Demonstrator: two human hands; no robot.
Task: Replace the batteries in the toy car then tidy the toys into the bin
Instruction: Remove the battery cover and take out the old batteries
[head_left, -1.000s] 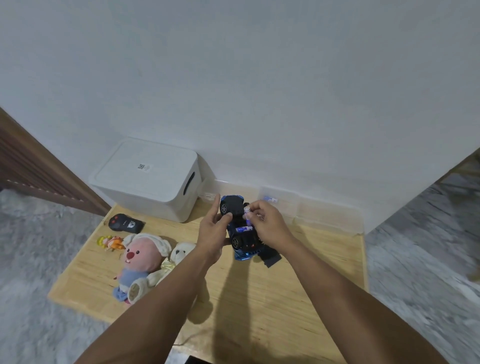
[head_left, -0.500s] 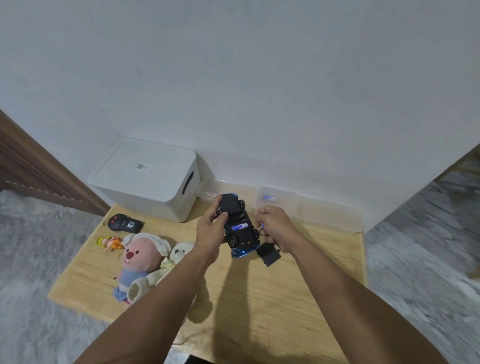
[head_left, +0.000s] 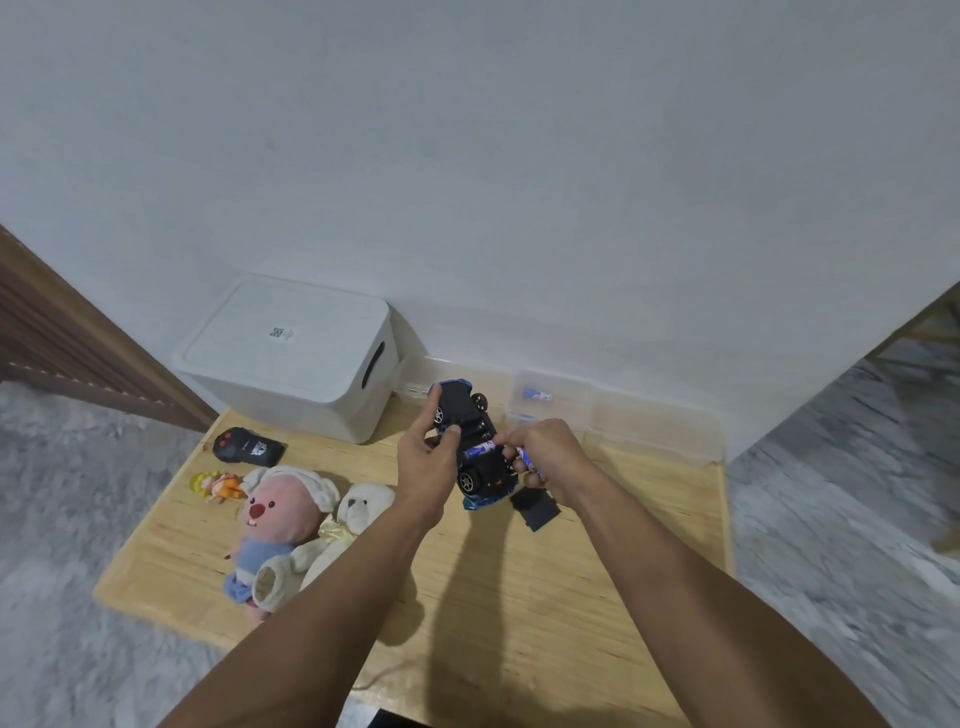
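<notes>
Your left hand grips the upturned toy car; your right hand pinches a battery beside its underside.

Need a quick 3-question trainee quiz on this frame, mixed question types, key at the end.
1. True or false: the toy car is held wheels up, its underside toward the camera.
2. Which hand steadies the car while the other works at the battery in its underside?
A. left hand
B. right hand
C. neither
3. Fill in: the black battery cover lies on the ______, beside the car.

Key
1. True.
2. A. The left hand grips the car; the right hand's fingers are at the battery, with another battery held in that hand.
3. Table.
</notes>
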